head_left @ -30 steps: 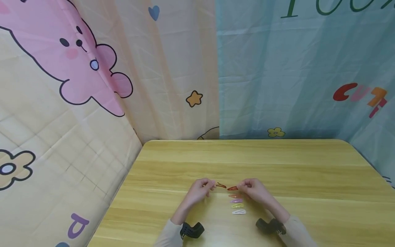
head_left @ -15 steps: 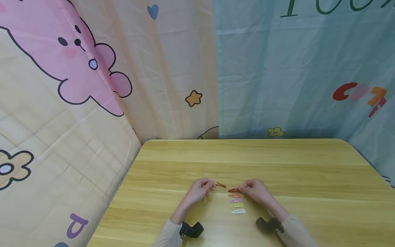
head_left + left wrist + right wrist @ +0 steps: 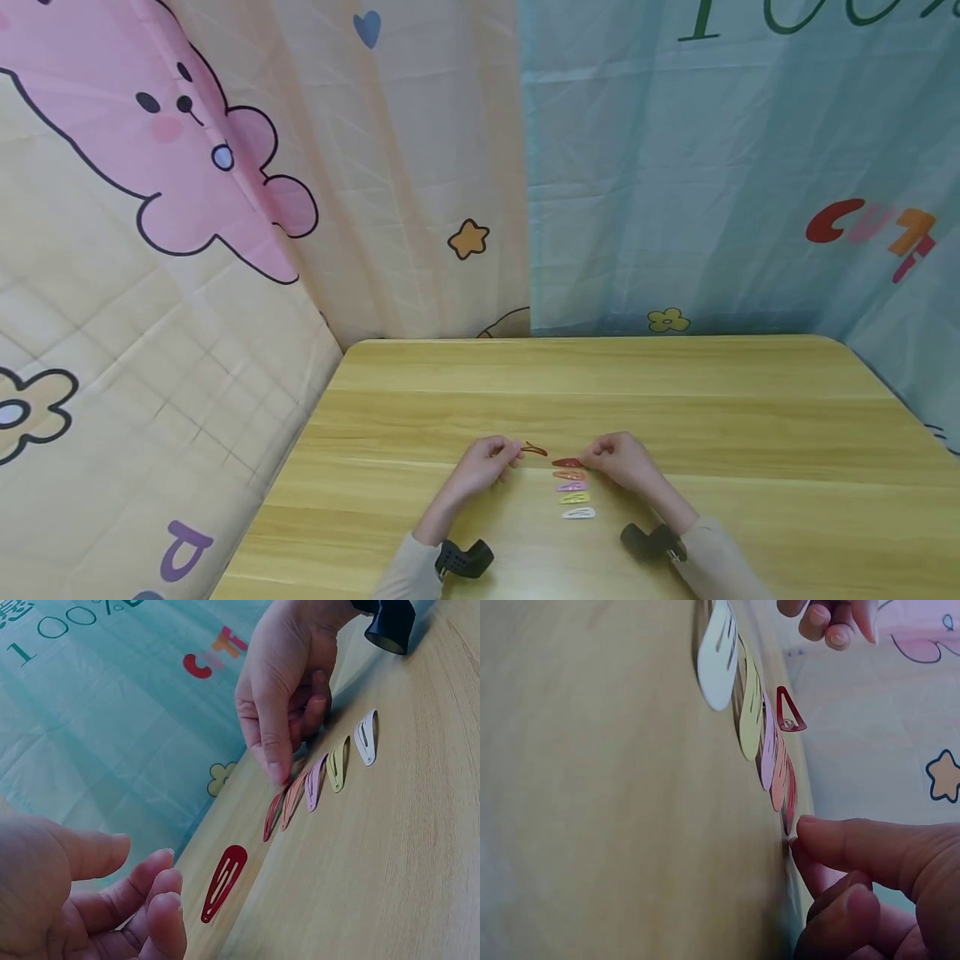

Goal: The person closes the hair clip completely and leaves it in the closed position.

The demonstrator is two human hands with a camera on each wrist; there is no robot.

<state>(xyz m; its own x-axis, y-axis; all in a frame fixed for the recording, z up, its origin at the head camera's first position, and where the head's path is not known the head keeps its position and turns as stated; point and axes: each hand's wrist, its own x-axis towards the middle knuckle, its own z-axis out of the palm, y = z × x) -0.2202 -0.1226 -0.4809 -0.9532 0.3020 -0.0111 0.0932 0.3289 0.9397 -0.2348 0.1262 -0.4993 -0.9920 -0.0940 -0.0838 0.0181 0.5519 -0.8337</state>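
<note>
My right hand (image 3: 618,460) pinches the end of a dark red snap hair clip (image 3: 274,816) between thumb and index finger, low over the table. Beside it runs a row of clips: an orange clip (image 3: 569,475), a pink clip (image 3: 572,487), a yellow clip (image 3: 575,498) and a white clip (image 3: 578,513). Another dark red clip (image 3: 225,883) sits by itself to the left of the row. Near that one is my left hand (image 3: 486,463); in the left wrist view its thumb and fingertips stand apart, with nothing between them.
Under the clips is a wooden table (image 3: 712,400), its far edge close to patterned curtains (image 3: 420,167). Each wrist carries a black camera mount, such as the left mount (image 3: 467,558) and the right mount (image 3: 651,543).
My right hand has brought its dark red clip slightly down and closer to the orange one, from tilted to lying in line with the row. My left hand has hardly moved.
</note>
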